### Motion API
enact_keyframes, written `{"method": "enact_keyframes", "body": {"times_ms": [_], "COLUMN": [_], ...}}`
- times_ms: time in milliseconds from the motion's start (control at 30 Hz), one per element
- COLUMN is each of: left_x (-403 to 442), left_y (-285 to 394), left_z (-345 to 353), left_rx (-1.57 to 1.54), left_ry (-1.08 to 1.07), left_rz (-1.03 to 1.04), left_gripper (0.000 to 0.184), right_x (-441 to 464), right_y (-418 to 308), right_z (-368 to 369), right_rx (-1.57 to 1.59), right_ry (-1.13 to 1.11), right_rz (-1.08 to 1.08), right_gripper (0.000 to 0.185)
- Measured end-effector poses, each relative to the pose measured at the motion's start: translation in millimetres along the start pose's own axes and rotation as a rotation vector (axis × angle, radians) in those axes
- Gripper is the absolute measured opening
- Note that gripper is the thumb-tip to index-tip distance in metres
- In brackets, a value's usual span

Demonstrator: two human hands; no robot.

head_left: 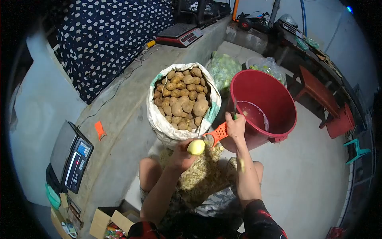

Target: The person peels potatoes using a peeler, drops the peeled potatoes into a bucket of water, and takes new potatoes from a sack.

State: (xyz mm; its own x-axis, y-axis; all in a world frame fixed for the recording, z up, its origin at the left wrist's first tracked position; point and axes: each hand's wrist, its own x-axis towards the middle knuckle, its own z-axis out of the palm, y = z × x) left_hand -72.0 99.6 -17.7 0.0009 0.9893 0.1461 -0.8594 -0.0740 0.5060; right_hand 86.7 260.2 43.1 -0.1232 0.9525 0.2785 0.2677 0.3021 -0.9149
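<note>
My left hand [183, 156] is closed around a peeled, pale yellow potato [196, 147]. In my right hand [235, 126] is an orange peeler [218, 134] with holes in its handle, its metal end beside the potato. A thin dark blade with a bit of green, perhaps a small knife [235, 111], juts up from the same hand. Just beyond my hands stands a white woven sack [167, 129] full of unpeeled potatoes [183, 95]. Peelings [203, 171] lie heaped between my legs, and a scrap of peel [242, 165] clings to my right forearm.
A large red tub [278, 115] with some liquid stands right of the sack. Behind are filled plastic bags [225, 69]. On the left concrete ledge [123, 95] sit a digital scale [75, 163], an orange tool [100, 130] and a cable. A red stool [318, 91] is at right.
</note>
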Motion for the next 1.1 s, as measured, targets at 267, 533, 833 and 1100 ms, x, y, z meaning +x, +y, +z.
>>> {"method": "enact_keyframes", "body": {"times_ms": [267, 533, 833, 1100], "left_x": [-5, -4, -1, -2], "left_y": [1, -1, 8, 7], "left_z": [16, 13, 14, 12], "left_rx": [0.201, 0.25, 0.153, 0.323], "left_ry": [0.078, 0.062, -0.001, 0.048], "left_rz": [0.049, 0.107, 0.067, 0.047], "left_gripper": [0.068, 0.068, 0.063, 0.06], "right_x": [-4, -22, -15, -15], "right_y": [-3, -40, -40, -36], "right_z": [0, 0, -2, -3], "right_rx": [-0.033, 0.0, 0.062, 0.053], "right_ry": [-0.013, -0.071, -0.066, -0.037], "right_rz": [-0.066, -0.15, -0.053, -0.061], "right_gripper": [0.04, 0.041, 0.037, 0.036]}}
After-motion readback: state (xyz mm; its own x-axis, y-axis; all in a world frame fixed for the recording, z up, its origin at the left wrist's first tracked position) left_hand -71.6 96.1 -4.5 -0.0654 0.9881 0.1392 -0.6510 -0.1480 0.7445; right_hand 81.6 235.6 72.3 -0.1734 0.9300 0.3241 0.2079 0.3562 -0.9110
